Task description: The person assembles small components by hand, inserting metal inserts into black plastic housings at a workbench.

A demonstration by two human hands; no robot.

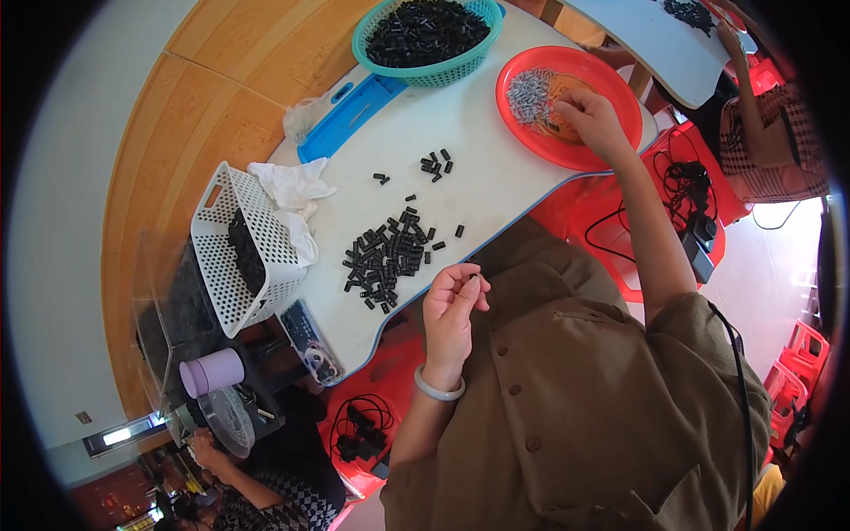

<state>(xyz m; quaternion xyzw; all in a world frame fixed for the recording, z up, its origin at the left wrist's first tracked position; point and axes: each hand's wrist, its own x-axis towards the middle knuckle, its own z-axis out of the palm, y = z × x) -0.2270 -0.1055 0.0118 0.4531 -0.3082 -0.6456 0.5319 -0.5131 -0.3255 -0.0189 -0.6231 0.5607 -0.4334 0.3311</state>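
Note:
My left hand [452, 314], with a pale bangle at its wrist, is held just off the table's near edge. Its thumb and fingers pinch a small black piece [475, 276], mostly covered by the fingertips. Close by on the table lies a loose pile of short black cylindrical pieces [390, 257], with several scattered around it. Over to the right, my right hand [589, 119] reaches over a round red tray [624, 133]. Its fingers are closed together beside a heap of small silvery metal parts [531, 95]; whatever they hold is hidden.
A teal basket [443, 71] full of black pieces stands at the back, beside a blue tray [350, 115]. At left are a white perforated basket [212, 221], crumpled tissue [288, 186] and a panda-printed box [310, 343]. Red stools [620, 239] and other people sit around.

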